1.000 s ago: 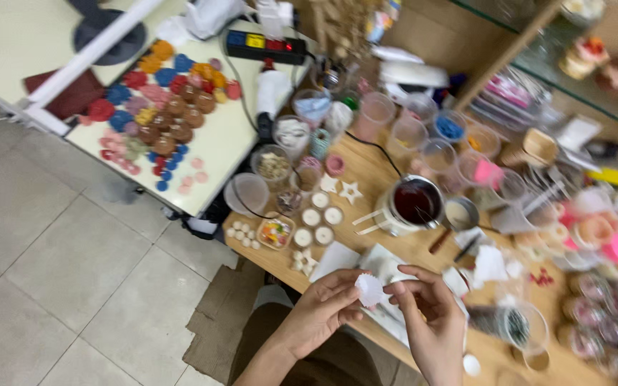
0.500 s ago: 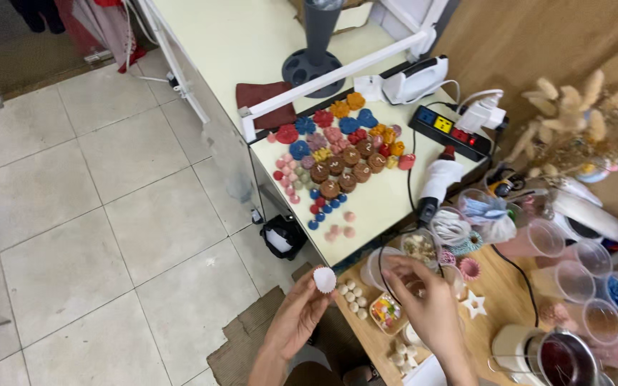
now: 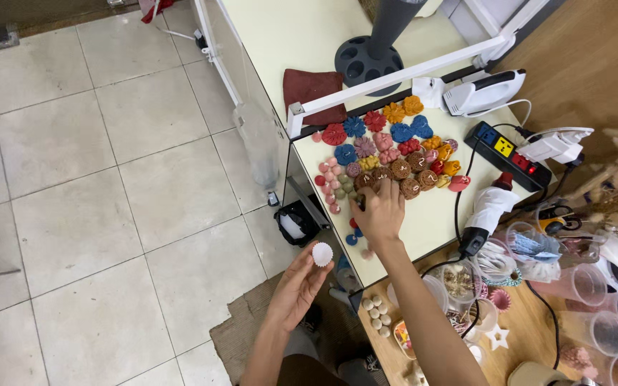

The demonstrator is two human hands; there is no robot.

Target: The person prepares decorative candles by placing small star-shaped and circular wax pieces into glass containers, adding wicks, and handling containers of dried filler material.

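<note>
A tiled floor (image 3: pixel 109 179) fills the left of the view, with a brown mat (image 3: pixel 241 336) on it near the person's legs. A pale table (image 3: pixel 423 214) runs along the right, crossed by a white bar (image 3: pixel 395 75) with a grey stand (image 3: pixel 377 50) and a dark red cloth (image 3: pixel 312 93) behind it. A wooden table (image 3: pixel 531 343) sits at lower right, crowded with clear cups (image 3: pixel 588 286), white beads (image 3: pixel 377 311) and a white star (image 3: pixel 496 337). A white tool (image 3: pixel 484 91) and a black power strip (image 3: pixel 513 154) lie on the pale table's far side, and a second white tool (image 3: pixel 488 211) with a black cord lies nearer. A spread of small coloured pieces (image 3: pixel 388 154), red, blue, orange, pink and brown, many flower-shaped, covers the middle of the pale table. The right hand (image 3: pixel 379 211) reaches into the near edge of this spread, fingers bent down and pressed together on a dark piece (image 3: pixel 359 201) among the brown ones; whether the grip has fully closed on it cannot be told. The left hand (image 3: pixel 302 282) is held over the floor just off the table edge, palm up, its fingertips pinching a small white fluted cup (image 3: pixel 322 254), well apart from the right hand.
</note>
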